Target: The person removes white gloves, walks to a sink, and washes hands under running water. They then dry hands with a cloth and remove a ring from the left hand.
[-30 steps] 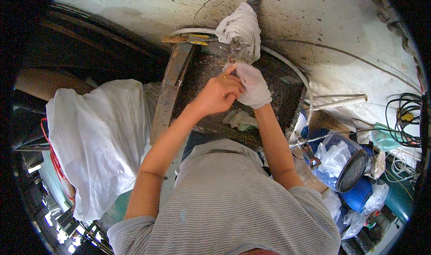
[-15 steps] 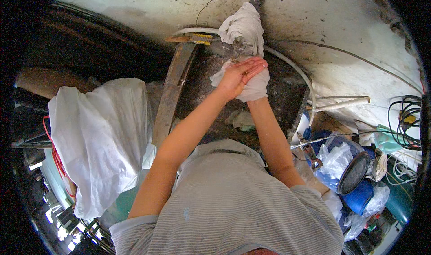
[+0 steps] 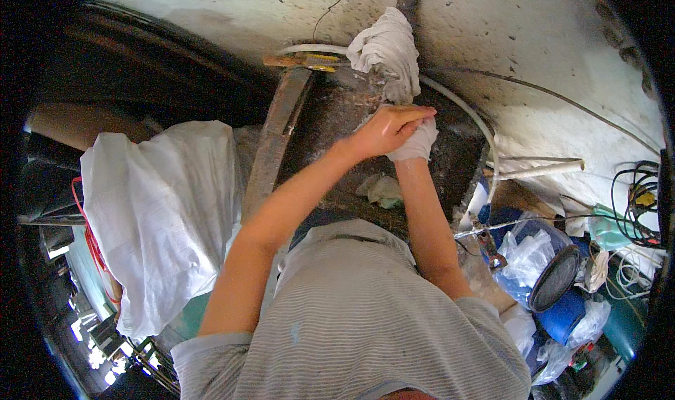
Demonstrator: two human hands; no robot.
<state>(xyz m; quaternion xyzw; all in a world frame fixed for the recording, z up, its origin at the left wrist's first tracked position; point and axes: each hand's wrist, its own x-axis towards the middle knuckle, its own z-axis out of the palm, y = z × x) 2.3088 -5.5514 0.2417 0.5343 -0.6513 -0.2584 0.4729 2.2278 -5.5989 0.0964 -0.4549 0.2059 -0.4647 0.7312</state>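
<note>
L hand [image 3: 392, 130] laid flat over R hand [image 3: 418, 138], fingers straightened vs. curled 1 s ago; white covering [image 3: 422, 147] worn on R hand, partly hidden under L hand; R grip obscured, can't be told.

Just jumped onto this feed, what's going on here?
A person has their bare left hand, fingers extended, across their white-covered right hand, above a dark, worn surface. A bundled white cloth is just beyond the hands; a crumpled pale scrap lies nearer the person. Whether the right hand holds anything is hidden.
</note>
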